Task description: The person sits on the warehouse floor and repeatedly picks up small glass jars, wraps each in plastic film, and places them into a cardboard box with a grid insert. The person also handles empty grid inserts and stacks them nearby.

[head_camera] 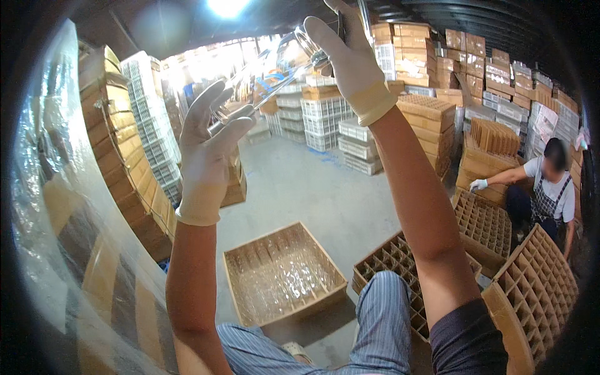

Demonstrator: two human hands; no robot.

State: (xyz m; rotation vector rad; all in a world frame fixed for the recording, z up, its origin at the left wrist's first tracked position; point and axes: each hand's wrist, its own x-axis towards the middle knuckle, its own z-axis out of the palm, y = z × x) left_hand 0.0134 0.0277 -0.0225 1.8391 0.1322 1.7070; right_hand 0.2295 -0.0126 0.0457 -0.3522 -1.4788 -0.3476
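Note:
Both of my hands wear pale knitted gloves and are raised high before me. My left hand point(204, 150) curls around shiny clear pieces point(216, 125) that look like glassware. Higher up, my right hand point(354, 65) grips more clear, reflective glassware point(307, 44), its round rims showing beside the thumb; glare and the fingers hide the exact shape. On the floor below sits a shallow open cardboard box point(323, 300) with clear, glinting pieces inside. Beside my knee stands a cardboard box with a divider grid point(391, 255), partly covered by my right arm.
A co-worker point(548, 187) crouches at right, one gloved hand by a gridded carton point(483, 218). Another divider carton point(539, 286) tilts nearer me. Stacked cartons point(136, 154) and plastic sheeting point(84, 211) line the left. White plastic crates point(326, 122) stand behind the grey floor point(290, 178).

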